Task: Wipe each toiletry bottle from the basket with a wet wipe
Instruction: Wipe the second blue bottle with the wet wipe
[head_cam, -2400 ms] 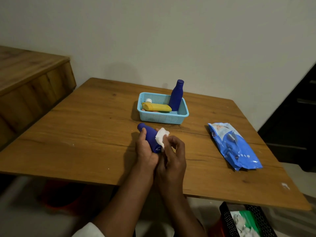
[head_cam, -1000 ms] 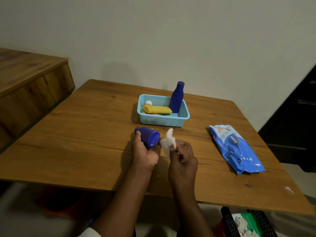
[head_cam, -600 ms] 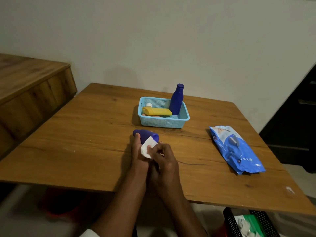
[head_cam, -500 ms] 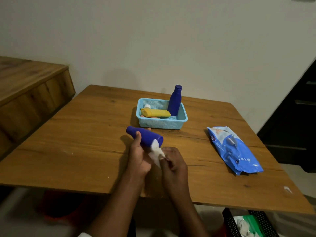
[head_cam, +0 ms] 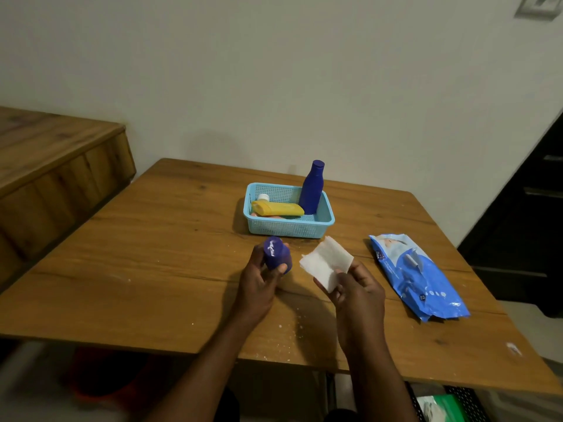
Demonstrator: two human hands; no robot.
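Basket [head_cam: 275,231]: light blue, on the bench [head_cam: 152,239]; holds an upright blue bottle [head_cam: 311,190] and a lying yellow tube [head_cam: 278,208].
Left grip [head_cam: 259,281]: clamped on a small blue bottle [head_cam: 275,254], base toward the camera.
Right grip [head_cam: 358,295]: pinching the wet wipe [head_cam: 326,264], just beside the bottle, not touching.
Change: half a second ago the wipe pressed the bottle's end; now spread open, apart.
Wipes pack [head_cam: 417,278]: on the bench, right.

1. This looks like a room in a home: a plain painted wall [head_cam: 274,71] with a switch plate [head_cam: 538,7] near its top right corner.
2. A wooden table [head_cam: 152,239] stands against that wall, with a wooden cabinet [head_cam: 45,166] off its left edge.
3. Toiletries sit in a small plastic basket [head_cam: 289,229] near the table's far edge, and a pack of wet wipes [head_cam: 420,278] lies by its right edge.
4. A dark door [head_cam: 527,223] stands to the right.
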